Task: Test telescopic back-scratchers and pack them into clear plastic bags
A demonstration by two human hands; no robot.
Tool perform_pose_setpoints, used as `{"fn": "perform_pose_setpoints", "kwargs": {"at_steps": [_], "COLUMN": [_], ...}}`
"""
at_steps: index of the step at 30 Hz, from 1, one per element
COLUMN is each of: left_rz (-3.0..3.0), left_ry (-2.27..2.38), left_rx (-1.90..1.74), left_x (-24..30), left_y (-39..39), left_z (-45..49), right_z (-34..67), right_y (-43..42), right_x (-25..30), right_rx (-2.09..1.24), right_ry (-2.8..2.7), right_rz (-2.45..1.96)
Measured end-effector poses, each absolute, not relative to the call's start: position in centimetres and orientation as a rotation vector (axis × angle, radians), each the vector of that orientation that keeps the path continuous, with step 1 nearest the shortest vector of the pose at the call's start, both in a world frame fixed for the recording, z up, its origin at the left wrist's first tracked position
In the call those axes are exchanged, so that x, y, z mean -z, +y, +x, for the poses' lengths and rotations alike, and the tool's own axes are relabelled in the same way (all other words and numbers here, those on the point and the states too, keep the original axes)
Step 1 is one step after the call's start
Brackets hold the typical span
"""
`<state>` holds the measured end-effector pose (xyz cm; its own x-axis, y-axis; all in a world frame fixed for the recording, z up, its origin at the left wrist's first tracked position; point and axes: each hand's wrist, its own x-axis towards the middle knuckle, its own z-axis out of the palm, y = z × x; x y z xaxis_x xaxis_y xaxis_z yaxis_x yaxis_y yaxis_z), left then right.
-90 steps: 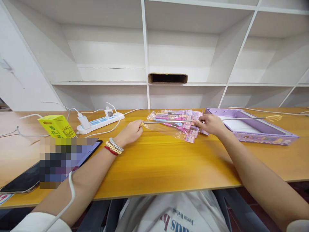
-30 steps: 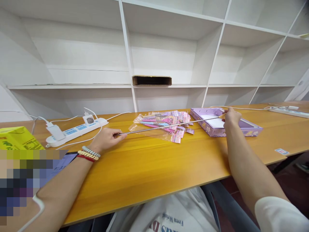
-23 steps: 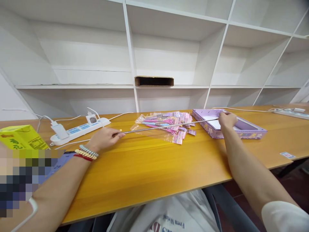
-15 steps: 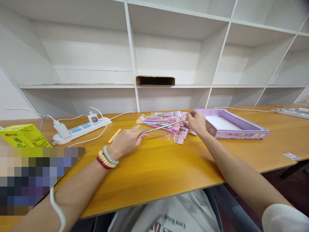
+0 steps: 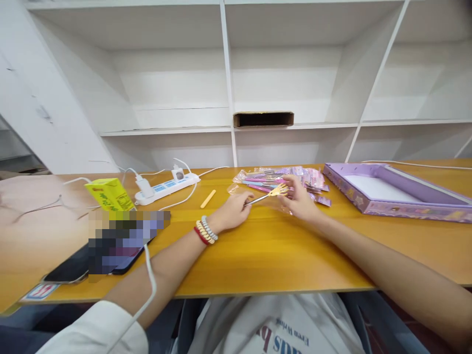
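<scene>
My left hand (image 5: 235, 212), with coiled bracelets at the wrist, is closed on a metal rod. The rod belongs to a back scratcher (image 5: 278, 191) with a yellow hand-shaped head, which points right and away from me. Around that head, my right hand (image 5: 300, 199) has its thumb and fingers apart; whether they touch it I cannot tell. Clear plastic wrapping (image 5: 285, 210) lies under the right hand. Just behind both hands is a pile of pink and purple packets (image 5: 306, 176) with slim coloured sticks among them.
A purple open box (image 5: 368, 204) stands to the right. On the left are a power strip (image 5: 167, 188) with white cables, a yellow stick (image 5: 208, 198), a yellow carton (image 5: 112, 194) and a dark phone (image 5: 70, 263). White shelves (image 5: 165, 130) rise behind, holding a cardboard box (image 5: 263, 112).
The metal rod showing between my hands has become shorter. My hands are closer together, the yellow head now shows, and my right fingers have spread. The view has turned left.
</scene>
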<state>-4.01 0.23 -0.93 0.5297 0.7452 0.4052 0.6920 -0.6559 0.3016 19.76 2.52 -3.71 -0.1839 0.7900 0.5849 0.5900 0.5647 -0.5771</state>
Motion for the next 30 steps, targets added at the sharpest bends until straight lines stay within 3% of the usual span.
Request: {"fn": "perform_pose_setpoints", "kwargs": {"at_steps": [6,12,20,27,30], "left_rz": [2.445,2.334,2.354,2.476,2.298], "left_ry": [1.846,2.376,2.369,2.408,2.360], "left_rx": [-0.896,-0.567,-0.254,-0.390,-0.267], "left_x": [1.6,0.9,1.2,2.0,2.3], "left_y": [2.4,3.0,3.1,4.3,5.2], "left_z": [-6.3,-8.3,-7.9,-9.3,-10.1], "right_z": [20.9,20.9,21.1,21.4,21.5], "right_y": [3.3,2.5,2.7,2.9,2.9], "right_x": [4.4,4.0,4.1,4.4,4.3], "right_rx": [-0.189,-0.162,-0.177,-0.116,-0.170], "right_ry": [-2.031,-2.266,-2.367,-2.546,-2.603], "right_rz": [-1.157,-1.115,-1.119,-1.127,-1.113]}}
